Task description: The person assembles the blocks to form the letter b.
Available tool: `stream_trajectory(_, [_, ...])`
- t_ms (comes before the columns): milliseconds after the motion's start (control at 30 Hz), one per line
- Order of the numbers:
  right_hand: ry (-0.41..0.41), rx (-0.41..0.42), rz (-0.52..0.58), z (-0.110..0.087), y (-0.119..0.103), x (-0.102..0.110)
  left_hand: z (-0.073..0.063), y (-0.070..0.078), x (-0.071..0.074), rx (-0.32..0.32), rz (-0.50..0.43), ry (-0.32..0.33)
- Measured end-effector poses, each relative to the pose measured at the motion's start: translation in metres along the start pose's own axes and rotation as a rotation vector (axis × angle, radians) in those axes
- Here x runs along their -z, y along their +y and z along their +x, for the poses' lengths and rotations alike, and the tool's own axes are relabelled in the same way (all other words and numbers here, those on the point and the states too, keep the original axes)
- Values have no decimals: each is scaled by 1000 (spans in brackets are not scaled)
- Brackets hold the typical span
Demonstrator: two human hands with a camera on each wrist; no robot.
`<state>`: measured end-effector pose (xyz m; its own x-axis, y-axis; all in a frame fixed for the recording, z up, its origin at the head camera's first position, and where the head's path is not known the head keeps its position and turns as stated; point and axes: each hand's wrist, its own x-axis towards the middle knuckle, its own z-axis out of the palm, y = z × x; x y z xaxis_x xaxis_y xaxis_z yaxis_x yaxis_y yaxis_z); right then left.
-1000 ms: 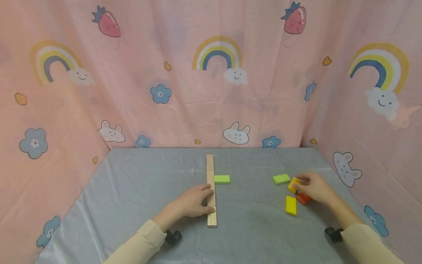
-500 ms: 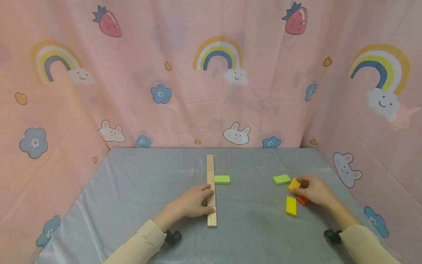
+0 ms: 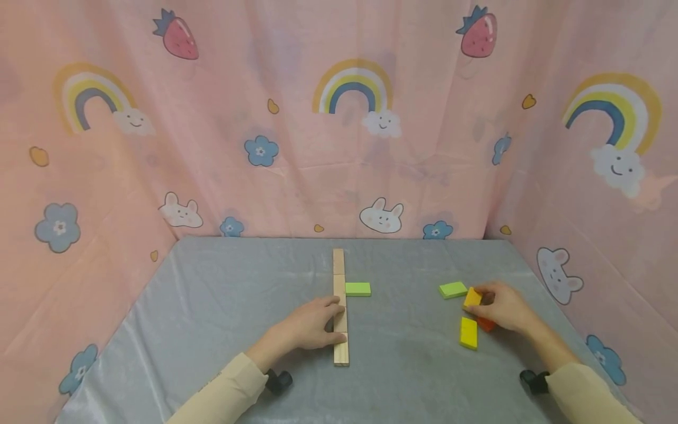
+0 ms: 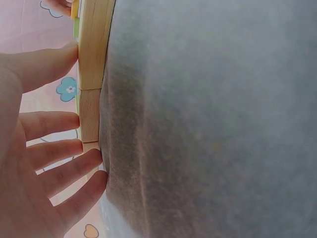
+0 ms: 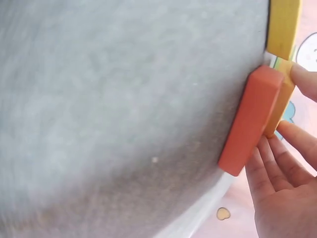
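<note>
Plain wooden blocks (image 3: 339,285) lie end to end in a straight row, running away from me in the head view. My left hand (image 3: 307,324) rests its fingertips and thumb along the row, fingers nearly straight. A light green block (image 3: 358,289) lies crosswise against the row's right side. Over on the right, my right hand (image 3: 503,306) pinches an orange-yellow block (image 3: 471,298) between thumb and fingers. Right beside it is a red block (image 5: 251,121), partly hidden by that hand in the head view. A brighter yellow block (image 3: 468,333) lies nearer to me.
Another light green block (image 3: 452,290) lies just left of the orange-yellow one. Grey cloth (image 3: 402,353) covers the table. A pink patterned curtain (image 3: 296,188) stands along its back and sides.
My right hand has shifted slightly, and the orange-yellow block in it has turned a little. More of the red block is covered. The left hand stays on the row.
</note>
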<state>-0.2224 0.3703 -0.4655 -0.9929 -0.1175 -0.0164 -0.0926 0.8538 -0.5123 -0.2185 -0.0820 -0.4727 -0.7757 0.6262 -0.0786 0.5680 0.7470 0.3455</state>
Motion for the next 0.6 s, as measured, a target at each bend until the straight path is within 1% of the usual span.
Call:
stream_trajectory(167, [-13,0,11,-2,-8,2,0,0,-1,1,1,2])
stream_trajectory(333, [-6,36,-2,-1,-19,3,0,1,-1,4,2,-1])
stream_trajectory(600, [-7,78,17,5,-37,-2,0,2,0,7,-3,-3])
